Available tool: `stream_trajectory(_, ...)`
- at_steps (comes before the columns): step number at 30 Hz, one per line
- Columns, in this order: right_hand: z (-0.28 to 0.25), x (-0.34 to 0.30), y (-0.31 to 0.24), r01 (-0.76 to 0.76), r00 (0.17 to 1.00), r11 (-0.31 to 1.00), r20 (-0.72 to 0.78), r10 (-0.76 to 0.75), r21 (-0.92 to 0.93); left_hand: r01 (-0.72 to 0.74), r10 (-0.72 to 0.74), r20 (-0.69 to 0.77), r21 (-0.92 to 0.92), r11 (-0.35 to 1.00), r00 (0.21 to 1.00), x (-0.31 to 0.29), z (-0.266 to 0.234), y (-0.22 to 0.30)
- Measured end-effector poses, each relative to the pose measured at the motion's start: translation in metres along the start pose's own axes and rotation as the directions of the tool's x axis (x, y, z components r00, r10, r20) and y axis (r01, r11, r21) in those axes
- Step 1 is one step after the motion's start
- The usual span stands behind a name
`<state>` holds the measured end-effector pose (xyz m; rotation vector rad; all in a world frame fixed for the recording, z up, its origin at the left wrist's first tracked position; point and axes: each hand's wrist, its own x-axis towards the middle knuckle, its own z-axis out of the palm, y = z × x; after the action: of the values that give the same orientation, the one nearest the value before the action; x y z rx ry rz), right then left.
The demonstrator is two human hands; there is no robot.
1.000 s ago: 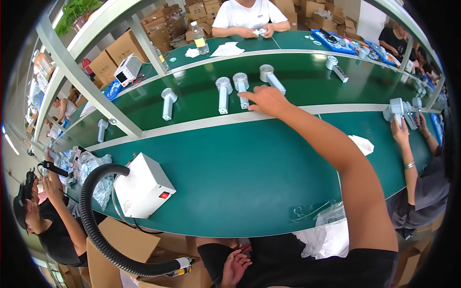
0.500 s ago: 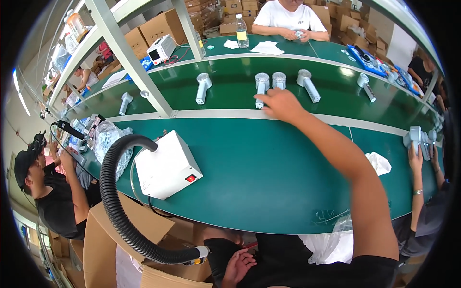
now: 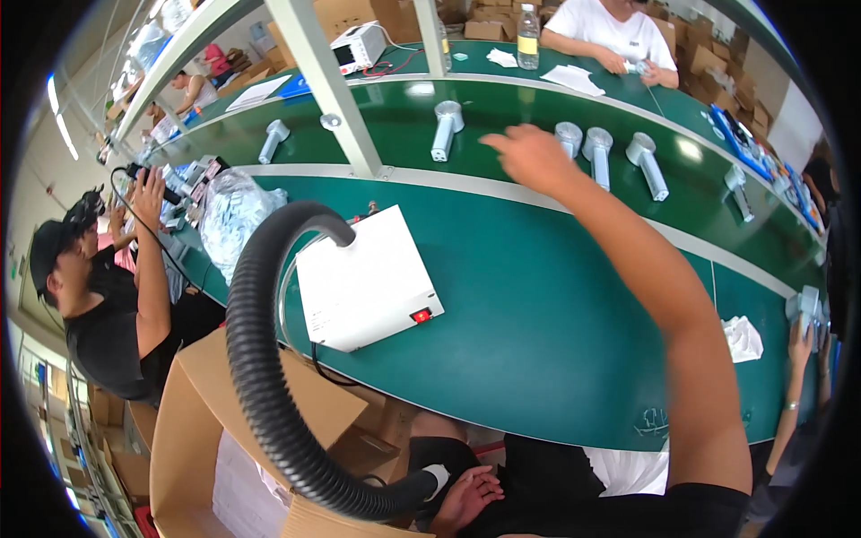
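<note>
My right hand (image 3: pixel 535 160) reaches over the green belt-like strip with its index finger stretched to the left. It looks open, with nothing seen in it. Just behind it stands a pale blue-grey handheld device (image 3: pixel 568 134) with a round head; its handle is hidden by my hand. Two more such devices, one close by (image 3: pixel 598 154) and one farther right (image 3: pixel 647 166), lie beside it. Left of my fingertips is another device (image 3: pixel 446 130). My left hand (image 3: pixel 473 495) rests palm up by my lap, fingers loosely spread, holding nothing.
A white box (image 3: pixel 366 278) with a red switch and a black corrugated hose (image 3: pixel 256 359) stands on the green table. A metal post (image 3: pixel 327 90) rises at left. Cardboard boxes (image 3: pixel 193 403) sit below. Co-workers are at left, right and across; a crumpled white cloth (image 3: pixel 743 339) lies right.
My view has swung, shifting the scene rightward and up. My right hand has come off the device it was touching and moved left of it. My left hand stays by my lap.
</note>
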<state>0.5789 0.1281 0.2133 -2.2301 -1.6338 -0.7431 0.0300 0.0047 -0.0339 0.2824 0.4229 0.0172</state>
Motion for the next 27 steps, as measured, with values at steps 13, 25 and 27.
stream_trajectory(13,0.107,0.069,-0.024,-0.156,0.964,0.974,0.242,0.113,0.166,-0.010,0.010,-0.040,0.008,1.000,0.999,0.007,0.018,0.004)
stream_trajectory(25,-0.063,-0.094,-0.044,-0.052,0.850,0.979,0.523,-0.062,0.200,0.031,-0.039,0.063,0.123,0.992,0.997,0.005,0.013,-0.014)
stream_trajectory(27,-0.068,-0.125,-0.045,0.002,0.881,0.977,0.462,-0.104,0.215,0.013,-0.020,0.043,0.165,0.986,0.999,-0.001,0.010,-0.019)
